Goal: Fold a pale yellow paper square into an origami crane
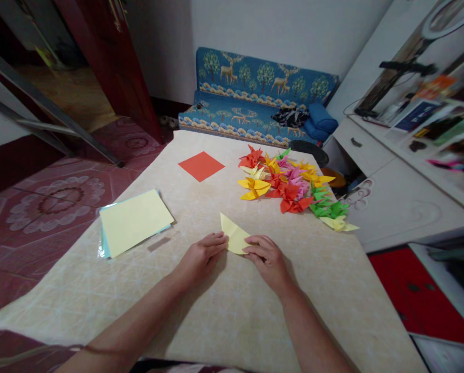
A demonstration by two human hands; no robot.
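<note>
A pale yellow sheet of origami paper (pixel 235 236), folded into a triangle-like shape, lies near the middle of the table between my hands. My left hand (pixel 205 256) holds its left edge, with the fingers pressed together. On the right side, my right hand (pixel 267 259) grips the other edge between thumb and fingers. The thumb of my left hand is mostly hidden. Beyond the hands, a red square of paper (pixel 201 166) lies flat. To the right is a cluster of folded paper cranes (pixel 290 186) in red, orange, pink, green and yellow.
A stack of yellow and blue paper (pixel 136 224) on a clear wrapper lies at the table's left. The cloth-covered table (pixel 224 321) has a blue patterned sofa (pixel 251 114) behind it. A white cabinet (pixel 406 191) stands right, a metal ladder (pixel 49 124) left.
</note>
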